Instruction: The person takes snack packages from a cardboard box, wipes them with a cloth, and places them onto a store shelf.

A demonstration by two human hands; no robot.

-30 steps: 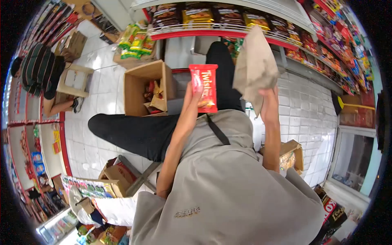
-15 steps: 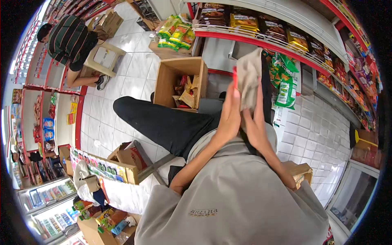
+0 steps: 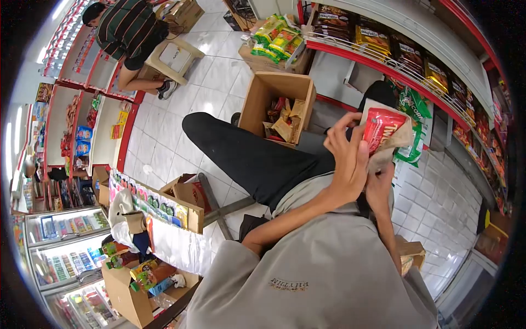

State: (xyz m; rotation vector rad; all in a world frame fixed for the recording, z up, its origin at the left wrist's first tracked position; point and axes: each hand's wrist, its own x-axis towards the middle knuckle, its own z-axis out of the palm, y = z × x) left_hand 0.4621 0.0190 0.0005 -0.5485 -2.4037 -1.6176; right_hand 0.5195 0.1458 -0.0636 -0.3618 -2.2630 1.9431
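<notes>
A red Twister packet (image 3: 385, 129) lies against a beige cloth (image 3: 404, 136), which shows around and below it. My left hand (image 3: 349, 153) is at the packet's left edge, with its fingers bent and the thumb side against packet and cloth. Below them, my right hand (image 3: 379, 183) pinches the lower end of the cloth. An open cardboard box (image 3: 250, 112) stands beyond my knee, with red and tan packets (image 3: 284, 119) inside. Green snack bags (image 3: 415, 109) lie just behind the cloth.
Shelves with wafer packs (image 3: 372, 38) run along the upper right. A person (image 3: 129, 33) sits bent over at the upper left, near a beige stool (image 3: 174, 57). Yellow-green packs (image 3: 278, 39) lie on a carton. A box of bottles (image 3: 129, 290) stands lower left.
The cloth and packet were pressed between both palms. Now the packet's front faces up on the cloth, and my right hand is lower. The view has shifted, so the surroundings appear further right.
</notes>
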